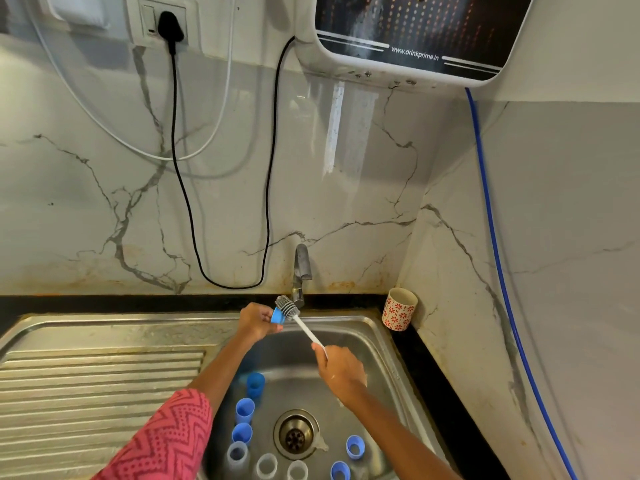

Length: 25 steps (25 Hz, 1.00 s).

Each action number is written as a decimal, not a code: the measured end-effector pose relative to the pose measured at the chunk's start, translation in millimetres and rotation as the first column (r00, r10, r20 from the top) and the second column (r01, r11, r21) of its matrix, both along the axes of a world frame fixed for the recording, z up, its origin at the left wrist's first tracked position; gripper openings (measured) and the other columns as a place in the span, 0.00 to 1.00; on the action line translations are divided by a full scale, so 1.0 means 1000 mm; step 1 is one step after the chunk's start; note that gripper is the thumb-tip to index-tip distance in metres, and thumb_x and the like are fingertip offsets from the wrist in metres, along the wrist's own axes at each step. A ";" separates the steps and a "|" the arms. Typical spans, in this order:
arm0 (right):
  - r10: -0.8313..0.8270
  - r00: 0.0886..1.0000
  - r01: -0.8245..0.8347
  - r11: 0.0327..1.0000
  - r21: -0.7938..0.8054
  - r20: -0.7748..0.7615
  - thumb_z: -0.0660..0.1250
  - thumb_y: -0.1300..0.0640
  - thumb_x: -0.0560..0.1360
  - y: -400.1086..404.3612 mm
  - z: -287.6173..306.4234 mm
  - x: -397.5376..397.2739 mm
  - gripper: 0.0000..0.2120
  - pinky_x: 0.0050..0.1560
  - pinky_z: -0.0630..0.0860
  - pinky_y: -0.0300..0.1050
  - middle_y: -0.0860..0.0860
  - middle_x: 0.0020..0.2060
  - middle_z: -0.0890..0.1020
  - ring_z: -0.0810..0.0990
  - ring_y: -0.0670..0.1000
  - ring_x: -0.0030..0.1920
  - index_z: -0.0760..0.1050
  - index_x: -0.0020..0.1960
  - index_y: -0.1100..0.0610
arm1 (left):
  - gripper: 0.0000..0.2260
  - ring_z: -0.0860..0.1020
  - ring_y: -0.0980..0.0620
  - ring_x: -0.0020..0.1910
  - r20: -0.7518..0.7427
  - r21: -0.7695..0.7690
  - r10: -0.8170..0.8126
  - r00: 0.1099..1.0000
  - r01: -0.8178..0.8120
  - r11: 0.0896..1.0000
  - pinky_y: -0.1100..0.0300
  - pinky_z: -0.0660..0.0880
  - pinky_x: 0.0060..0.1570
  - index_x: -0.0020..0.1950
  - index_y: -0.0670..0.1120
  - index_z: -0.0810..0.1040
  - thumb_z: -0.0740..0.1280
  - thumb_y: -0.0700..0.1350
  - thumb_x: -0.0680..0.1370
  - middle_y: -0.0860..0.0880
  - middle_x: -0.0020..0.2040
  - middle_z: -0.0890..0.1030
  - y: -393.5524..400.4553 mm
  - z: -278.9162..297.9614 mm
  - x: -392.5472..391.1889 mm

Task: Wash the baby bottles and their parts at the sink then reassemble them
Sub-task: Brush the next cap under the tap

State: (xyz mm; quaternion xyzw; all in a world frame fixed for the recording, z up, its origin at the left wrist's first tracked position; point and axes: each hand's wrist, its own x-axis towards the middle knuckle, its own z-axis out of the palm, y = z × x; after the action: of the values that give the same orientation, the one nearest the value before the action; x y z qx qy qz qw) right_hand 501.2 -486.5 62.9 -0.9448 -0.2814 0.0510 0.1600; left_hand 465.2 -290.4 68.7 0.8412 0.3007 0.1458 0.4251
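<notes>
My left hand (257, 321) grips a small blue bottle part (277, 315) under the tap (300, 271). My right hand (341, 370) holds the white handle of a bottle brush (304, 325), whose grey bristle head rests against the blue part. In the steel sink basin (367, 341) lie several blue caps and rings, such as a blue cap (255, 384) and a blue ring (354, 446), along with clear parts (267, 465) near the front. No water stream is visible.
A ribbed steel drainboard (97, 382) lies left of the basin. A floral cup (399, 309) stands in the right corner. A black cable (180, 174) hangs down the marble wall, and a water purifier (415, 32) hangs above.
</notes>
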 end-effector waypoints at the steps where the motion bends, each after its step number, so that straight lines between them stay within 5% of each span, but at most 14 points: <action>1: 0.007 1.000 -0.007 1.000 -0.001 0.007 0.47 0.42 0.82 0.000 -0.002 -0.001 0.26 0.43 0.70 0.44 0.55 0.50 0.82 0.80 0.56 0.50 0.77 0.56 0.58 | 0.10 0.78 0.53 0.42 0.011 -0.012 0.015 1.000 -0.015 1.000 0.67 0.73 0.39 0.47 0.38 0.82 0.76 0.36 0.67 0.46 0.41 0.80 0.000 0.000 -0.001; 8: 0.009 0.998 -0.008 1.000 -0.013 0.058 0.46 0.42 0.82 -0.004 -0.001 0.007 0.26 0.41 0.69 0.43 0.54 0.49 0.82 0.79 0.55 0.46 0.77 0.54 0.58 | 0.12 0.78 0.45 0.50 0.171 -0.485 0.077 0.982 0.016 0.874 0.55 0.77 0.47 0.59 0.33 0.76 0.63 0.38 0.78 0.34 0.56 0.78 -0.005 0.006 0.001; 14: -0.092 0.995 0.090 0.995 -0.048 -0.040 0.47 0.43 0.82 0.000 -0.002 0.016 0.26 0.50 0.73 0.46 0.55 0.53 0.80 0.79 0.55 0.54 0.75 0.59 0.59 | 0.12 0.77 0.45 0.51 0.250 -0.549 0.276 0.928 -0.098 0.830 0.52 0.77 0.52 0.60 0.33 0.76 0.64 0.36 0.77 0.37 0.55 0.78 -0.010 0.007 0.008; 18: -0.026 0.999 0.027 0.999 0.046 -0.027 0.47 0.42 0.82 0.002 -0.002 0.011 0.27 0.41 0.70 0.44 0.55 0.47 0.82 0.80 0.55 0.48 0.78 0.54 0.60 | 0.13 0.78 0.43 0.51 0.236 -0.616 0.405 0.883 -0.186 0.766 0.51 0.77 0.53 0.60 0.32 0.75 0.65 0.37 0.78 0.35 0.57 0.78 -0.006 0.004 0.009; 22: 0.029 0.991 -0.016 0.995 0.097 -0.133 0.49 0.41 0.81 0.013 -0.011 -0.012 0.27 0.42 0.72 0.46 0.56 0.45 0.81 0.80 0.57 0.48 0.78 0.53 0.60 | 0.14 0.77 0.38 0.58 0.238 -0.793 0.553 0.799 -0.169 0.585 0.47 0.75 0.57 0.62 0.33 0.73 0.63 0.37 0.78 0.34 0.59 0.76 -0.008 0.006 0.009; 25: 0.051 0.997 -0.056 0.994 -0.097 -0.052 0.49 0.42 0.81 -0.004 -0.020 -0.007 0.26 0.48 0.74 0.46 0.57 0.51 0.81 0.80 0.57 0.53 0.77 0.57 0.60 | 0.15 0.75 0.39 0.61 0.241 -0.878 0.649 0.721 -0.122 0.462 0.49 0.74 0.60 0.64 0.35 0.71 0.63 0.38 0.78 0.35 0.62 0.75 0.002 0.007 0.000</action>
State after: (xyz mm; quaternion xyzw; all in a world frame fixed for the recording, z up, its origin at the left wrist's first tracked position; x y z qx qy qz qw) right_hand 494.1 -490.4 43.2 -0.9420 -0.2999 0.0925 0.1186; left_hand 464.8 -288.4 75.5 0.3684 0.3889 0.3218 0.7807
